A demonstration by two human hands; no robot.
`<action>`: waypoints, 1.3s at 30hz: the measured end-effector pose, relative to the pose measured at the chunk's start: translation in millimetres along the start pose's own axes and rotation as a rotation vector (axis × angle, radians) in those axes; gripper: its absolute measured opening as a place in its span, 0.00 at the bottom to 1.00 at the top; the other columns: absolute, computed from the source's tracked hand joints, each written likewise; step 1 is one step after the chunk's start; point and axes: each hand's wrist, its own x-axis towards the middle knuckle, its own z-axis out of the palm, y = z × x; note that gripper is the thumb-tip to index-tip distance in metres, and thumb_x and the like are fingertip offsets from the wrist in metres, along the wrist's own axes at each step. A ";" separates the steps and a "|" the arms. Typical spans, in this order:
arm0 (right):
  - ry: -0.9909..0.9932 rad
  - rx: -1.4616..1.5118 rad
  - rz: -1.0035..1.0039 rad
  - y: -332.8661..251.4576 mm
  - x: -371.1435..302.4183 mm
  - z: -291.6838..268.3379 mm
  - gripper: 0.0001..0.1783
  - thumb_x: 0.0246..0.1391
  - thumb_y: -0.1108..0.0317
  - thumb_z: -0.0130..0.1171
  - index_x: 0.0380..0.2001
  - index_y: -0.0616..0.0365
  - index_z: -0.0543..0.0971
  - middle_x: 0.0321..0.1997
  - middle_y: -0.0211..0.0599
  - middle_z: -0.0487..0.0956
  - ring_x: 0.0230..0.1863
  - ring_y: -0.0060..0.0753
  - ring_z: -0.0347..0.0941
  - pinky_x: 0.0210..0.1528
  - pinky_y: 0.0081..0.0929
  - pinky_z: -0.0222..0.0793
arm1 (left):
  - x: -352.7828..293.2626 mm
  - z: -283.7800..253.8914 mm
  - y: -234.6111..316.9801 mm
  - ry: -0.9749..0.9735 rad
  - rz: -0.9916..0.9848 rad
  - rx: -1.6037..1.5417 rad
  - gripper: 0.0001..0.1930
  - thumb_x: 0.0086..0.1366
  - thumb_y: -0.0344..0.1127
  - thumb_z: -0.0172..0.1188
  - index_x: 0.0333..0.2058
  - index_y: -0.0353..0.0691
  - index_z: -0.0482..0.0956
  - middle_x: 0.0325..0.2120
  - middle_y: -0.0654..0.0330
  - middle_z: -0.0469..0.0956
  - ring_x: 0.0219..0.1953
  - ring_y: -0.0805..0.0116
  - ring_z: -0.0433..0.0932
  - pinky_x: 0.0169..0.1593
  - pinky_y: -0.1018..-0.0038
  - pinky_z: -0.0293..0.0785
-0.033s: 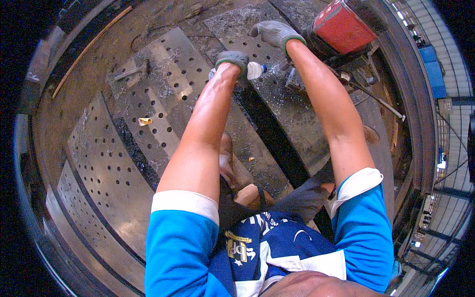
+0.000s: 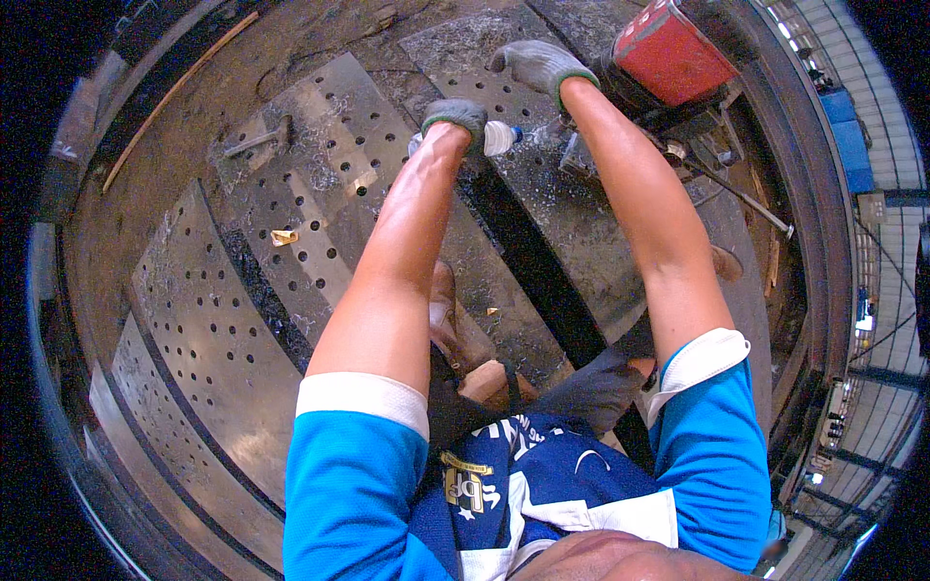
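Note:
Both hands wear grey knitted gloves with green cuffs. My left hand (image 2: 455,118) is closed around a clear plastic bottle (image 2: 500,138) lying on its side in the grip. The bottle's blue cap end points right, and its middle is hidden by the glove. Farther off and to the right, my right hand (image 2: 536,65) reaches over the metal plate with its fingers stretched out, and I see nothing in it. Below its wrist sits a dark metal fixture (image 2: 578,155), partly hidden by my forearm. The red box (image 2: 673,53) stands just right of that hand.
Perforated steel plates (image 2: 208,320) lie under me with dark gaps between them. A hammer (image 2: 262,140) rests at the far left, and a crumpled yellow scrap (image 2: 284,237) lies nearer. At right, a metal rod (image 2: 741,197) slants outward. My shoe (image 2: 443,305) stands between my arms.

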 end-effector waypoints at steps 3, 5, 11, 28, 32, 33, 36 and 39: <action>-0.031 0.001 0.006 -12.8 1.3 -5.7 0.23 0.64 0.46 0.49 0.53 0.38 0.84 0.60 0.37 0.82 0.62 0.45 0.77 0.63 0.44 0.72 | -5.4 -1.0 -3.7 0.003 -0.036 -0.031 0.20 0.58 0.43 0.66 0.49 0.46 0.87 0.50 0.51 0.85 0.52 0.49 0.84 0.53 0.56 0.80; -0.028 0.005 0.014 -10.1 -0.7 -6.2 0.23 0.63 0.47 0.49 0.53 0.39 0.84 0.59 0.37 0.82 0.62 0.46 0.78 0.63 0.45 0.72 | -5.6 -1.1 0.5 0.026 -0.049 -0.075 0.21 0.57 0.43 0.68 0.49 0.46 0.88 0.49 0.51 0.85 0.52 0.49 0.85 0.53 0.56 0.80; 0.004 -0.063 -0.020 -18.0 -0.2 -17.0 0.22 0.62 0.48 0.50 0.52 0.42 0.84 0.59 0.39 0.82 0.61 0.47 0.78 0.62 0.45 0.72 | 7.6 3.0 -5.8 0.059 -0.060 -0.082 0.21 0.52 0.42 0.70 0.47 0.46 0.88 0.47 0.51 0.86 0.50 0.48 0.85 0.52 0.55 0.81; 0.013 -0.082 -0.053 -12.7 -11.4 -17.8 0.20 0.61 0.53 0.53 0.51 0.45 0.85 0.57 0.41 0.83 0.60 0.49 0.79 0.62 0.45 0.73 | 13.4 7.6 0.1 0.134 -0.006 -0.045 0.27 0.44 0.49 0.77 0.44 0.44 0.88 0.42 0.50 0.87 0.44 0.47 0.87 0.46 0.56 0.83; -0.025 -0.145 -0.079 -32.8 -8.8 -27.7 0.20 0.61 0.53 0.54 0.50 0.44 0.85 0.56 0.41 0.83 0.60 0.48 0.78 0.61 0.45 0.73 | 6.7 7.1 -7.7 0.121 -0.035 -0.046 0.28 0.43 0.51 0.78 0.43 0.44 0.89 0.42 0.51 0.87 0.44 0.47 0.87 0.47 0.56 0.82; -0.019 -0.152 -0.074 -30.6 -8.9 -26.4 0.20 0.61 0.53 0.54 0.50 0.44 0.85 0.56 0.40 0.83 0.60 0.48 0.78 0.61 0.45 0.73 | 7.7 7.3 -7.4 0.126 -0.034 -0.048 0.28 0.43 0.51 0.78 0.43 0.44 0.89 0.42 0.51 0.87 0.44 0.47 0.87 0.48 0.56 0.82; 0.008 -0.121 -0.064 -19.7 -8.3 -20.4 0.20 0.61 0.53 0.54 0.51 0.42 0.85 0.57 0.39 0.83 0.60 0.48 0.78 0.61 0.44 0.73 | 13.2 9.6 -7.8 0.147 -0.030 -0.046 0.29 0.43 0.52 0.78 0.44 0.44 0.89 0.43 0.51 0.87 0.44 0.48 0.87 0.48 0.55 0.82; -0.017 -0.078 -0.053 -18.0 -5.3 -18.6 0.19 0.61 0.52 0.55 0.51 0.41 0.85 0.58 0.38 0.83 0.59 0.48 0.79 0.61 0.44 0.73 | 14.2 11.2 -9.9 0.156 -0.031 -0.035 0.29 0.44 0.53 0.78 0.45 0.45 0.88 0.43 0.51 0.87 0.45 0.47 0.86 0.49 0.55 0.82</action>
